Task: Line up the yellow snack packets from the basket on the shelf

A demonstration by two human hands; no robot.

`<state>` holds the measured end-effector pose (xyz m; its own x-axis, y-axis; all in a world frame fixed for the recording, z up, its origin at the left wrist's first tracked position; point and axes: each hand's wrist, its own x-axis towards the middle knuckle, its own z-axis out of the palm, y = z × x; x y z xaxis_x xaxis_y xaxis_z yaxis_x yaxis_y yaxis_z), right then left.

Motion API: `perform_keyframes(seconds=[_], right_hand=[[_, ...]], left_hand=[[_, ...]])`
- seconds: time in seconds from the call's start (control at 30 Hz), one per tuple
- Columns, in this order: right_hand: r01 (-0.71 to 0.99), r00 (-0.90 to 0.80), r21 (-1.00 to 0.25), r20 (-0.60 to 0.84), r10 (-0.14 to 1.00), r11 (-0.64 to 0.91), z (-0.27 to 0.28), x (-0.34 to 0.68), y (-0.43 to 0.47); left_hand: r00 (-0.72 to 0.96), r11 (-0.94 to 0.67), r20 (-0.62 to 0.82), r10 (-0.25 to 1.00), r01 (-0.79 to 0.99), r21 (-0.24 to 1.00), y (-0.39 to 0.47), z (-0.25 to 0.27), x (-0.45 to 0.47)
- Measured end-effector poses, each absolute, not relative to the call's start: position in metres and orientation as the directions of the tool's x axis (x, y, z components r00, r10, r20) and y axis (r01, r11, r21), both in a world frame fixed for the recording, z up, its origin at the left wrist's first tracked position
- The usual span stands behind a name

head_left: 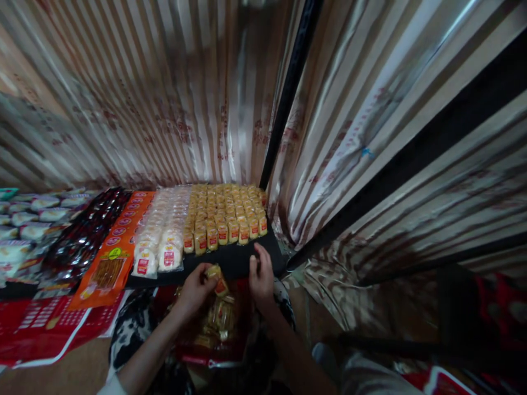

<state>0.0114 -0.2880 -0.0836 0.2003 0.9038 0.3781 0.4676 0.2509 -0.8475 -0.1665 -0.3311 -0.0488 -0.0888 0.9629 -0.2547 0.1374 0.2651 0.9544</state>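
Observation:
My left hand pinches a small yellow snack packet with a red label between thumb and fingers. It is above a red bag on my lap, where more yellow packets lie in a heap. My right hand is raised at the shelf's front edge, fingers apart, with nothing in it. Just beyond both hands, rows of matching yellow packets stand closely lined up on the black shelf.
Left of the yellow rows are white round snack packs, an orange packet and dark shiny packets. Striped plastic sheeting hangs behind. A black post rises at the shelf's back right; a red bag lies lower left.

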Motion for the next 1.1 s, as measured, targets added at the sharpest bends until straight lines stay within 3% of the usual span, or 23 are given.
perform_keyframes(seconds=[0.2, 0.43, 0.67, 0.87, 1.1], right_hand=[[0.653, 0.254, -0.739, 0.421, 0.871, 0.167, -0.088, 0.037, -0.217], [0.654, 0.261, -0.749, 0.355, 0.898, 0.107, -0.104, 0.035, -0.188], [0.67, 0.249, -0.732, 0.377, 0.892, 0.122, -0.111, 0.034, -0.188], [0.656, 0.254, -0.744, 0.377, 0.89, 0.128, -0.108, 0.035, -0.19], [0.625, 0.26, -0.77, 0.358, 0.897, 0.127, -0.108, 0.036, -0.191]], left_hand=[[-0.023, 0.178, -0.179, 0.984, 0.278, 0.944, -0.278, -0.012, -0.141], [-0.048, 0.038, -0.017, 0.999, 0.476, 0.878, -0.201, 0.021, -0.11], [-0.079, -0.052, 0.111, 0.991, 0.539, 0.841, -0.123, 0.031, -0.067], [0.042, -0.186, 0.217, 0.975, 0.685, 0.704, -0.075, 0.017, -0.034], [0.199, -0.268, 0.191, 0.961, 0.841, 0.47, -0.061, 0.003, -0.025]])
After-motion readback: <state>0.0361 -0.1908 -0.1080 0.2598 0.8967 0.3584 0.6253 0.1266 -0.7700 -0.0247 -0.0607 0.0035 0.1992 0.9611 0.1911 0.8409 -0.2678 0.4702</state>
